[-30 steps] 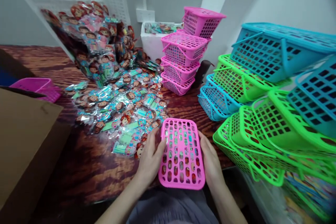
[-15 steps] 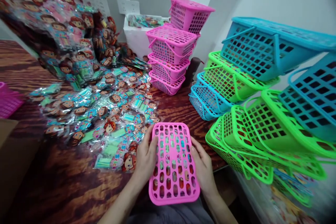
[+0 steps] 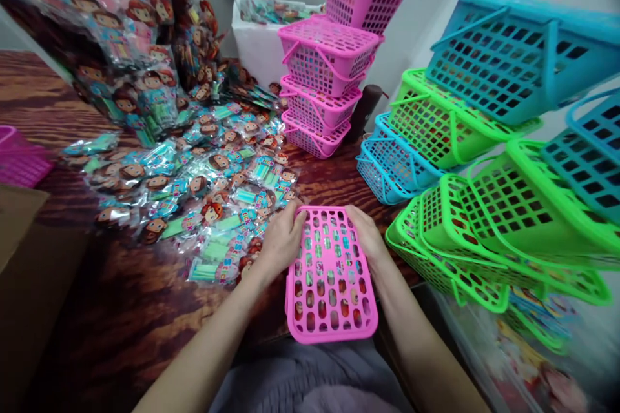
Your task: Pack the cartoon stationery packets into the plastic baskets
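Observation:
In front of me is a pink plastic basket with its slotted lid on. Through the slots I see packets with green and brown-orange parts. My left hand grips the far left side, thumb along the lid's edge and fingers hidden below the rim. At the far right corner my right hand is wrapped round the side, its fingertips mostly out of sight. Just left of the basket lie clear packets with green sticks and cartoon figures.
Behind the packets rises a large heap of similar ones. Pink lidded baskets are stacked at the back. Green baskets and blue baskets crowd the right. A cardboard box and another pink basket stand at left.
Both hands have slid toward the basket's far corners. The basket sits slightly higher and further right in view. The whole scene has shifted as my head moved.

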`<state>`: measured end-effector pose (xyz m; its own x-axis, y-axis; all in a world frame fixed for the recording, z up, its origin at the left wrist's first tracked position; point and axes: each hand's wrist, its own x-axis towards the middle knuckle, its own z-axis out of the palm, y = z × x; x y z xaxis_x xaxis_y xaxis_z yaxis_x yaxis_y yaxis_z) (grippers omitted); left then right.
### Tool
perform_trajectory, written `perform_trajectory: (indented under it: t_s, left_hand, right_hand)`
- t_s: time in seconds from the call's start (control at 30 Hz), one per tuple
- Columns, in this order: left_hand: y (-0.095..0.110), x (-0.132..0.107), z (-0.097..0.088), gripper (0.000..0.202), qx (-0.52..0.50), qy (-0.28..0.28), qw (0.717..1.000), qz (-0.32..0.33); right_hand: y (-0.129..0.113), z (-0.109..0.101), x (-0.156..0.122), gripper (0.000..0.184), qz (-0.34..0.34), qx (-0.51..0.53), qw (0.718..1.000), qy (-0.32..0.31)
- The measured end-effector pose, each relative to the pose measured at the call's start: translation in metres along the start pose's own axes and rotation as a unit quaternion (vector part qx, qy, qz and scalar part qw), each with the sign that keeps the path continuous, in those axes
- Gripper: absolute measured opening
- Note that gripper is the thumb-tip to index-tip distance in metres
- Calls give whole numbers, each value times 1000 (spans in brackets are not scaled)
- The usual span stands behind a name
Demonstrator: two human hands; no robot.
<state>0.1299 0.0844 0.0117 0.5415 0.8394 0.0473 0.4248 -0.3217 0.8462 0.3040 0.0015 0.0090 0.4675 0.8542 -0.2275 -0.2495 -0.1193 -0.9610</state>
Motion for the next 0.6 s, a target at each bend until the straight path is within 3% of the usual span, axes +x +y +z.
perform_trajectory:
  t_s: [0.17, 0.27, 0.37, 0.43, 0.5, 0.57, 0.6]
  left_hand:
    - [1, -2, 8, 27, -11, 25, 999, -17]
    - [3, -8, 4, 32, -18, 38, 999, -15]
    - [7, -35, -13, 37, -2, 101, 995, 0]
    - [9, -67, -27, 30, 13, 112, 993, -41]
    - [11, -103, -37, 35, 16, 16, 997, -79]
    - [13, -135, -36, 40, -25, -123, 986, -111]
    - [13, -147, -32, 39, -44, -157, 979, -122]
  right_hand:
    - [1, 4, 0, 50, 4, -32, 999, 39]
    - [0, 2, -8, 56, 19, -57, 997, 54]
    - [4, -11, -40, 54, -28, -91, 991, 92]
    - [8, -24, -76, 46, -59, -138, 980, 132]
    - [9, -35, -115, 38, -43, -199, 967, 151]
    - [9, -42, -146, 39, 33, -228, 970, 75]
    - [8, -42, -157, 38, 77, -237, 968, 31]
